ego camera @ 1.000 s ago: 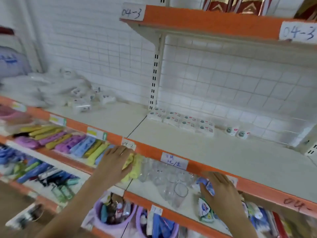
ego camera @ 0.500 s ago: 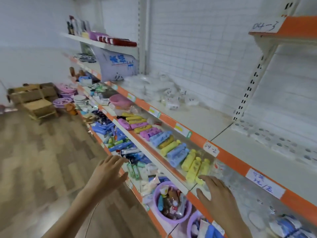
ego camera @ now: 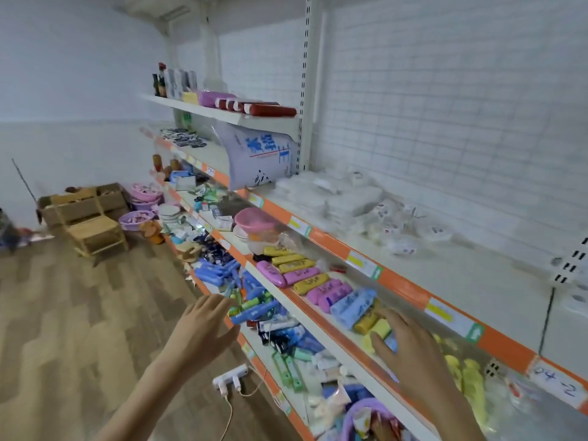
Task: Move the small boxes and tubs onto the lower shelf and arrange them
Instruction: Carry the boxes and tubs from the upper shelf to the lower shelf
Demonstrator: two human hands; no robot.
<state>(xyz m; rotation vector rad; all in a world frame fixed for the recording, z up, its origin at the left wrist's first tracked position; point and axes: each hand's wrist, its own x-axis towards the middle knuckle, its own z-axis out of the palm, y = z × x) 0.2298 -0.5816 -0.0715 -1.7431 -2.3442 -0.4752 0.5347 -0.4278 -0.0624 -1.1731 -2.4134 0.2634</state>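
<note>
Small white tubs and boxes [ego camera: 401, 230] lie in a loose heap beside flat clear packs [ego camera: 321, 192] on the upper orange-edged shelf [ego camera: 404, 288]. The shelf below it [ego camera: 321, 319] holds rows of yellow, pink and blue soap cases [ego camera: 305, 275]. My right hand [ego camera: 410, 348] hovers with fingers spread over the front of that lower shelf, near the yellow cases, holding nothing. My left hand [ego camera: 203, 332] is out in the aisle, fingers straight and spread, also holding nothing.
A lower tier holds blue tubes and toothbrush packs [ego camera: 251, 307]. A white power strip [ego camera: 230, 378] with a cord lies on the wooden floor. A pink basin [ego camera: 254, 219], a large white bag [ego camera: 261, 157], a small wooden chair [ego camera: 95, 233] and cardboard boxes [ego camera: 82, 202] are further left.
My view has swung left along the aisle. Both hands have come away from the shelf edge and moved left, still holding nothing.
</note>
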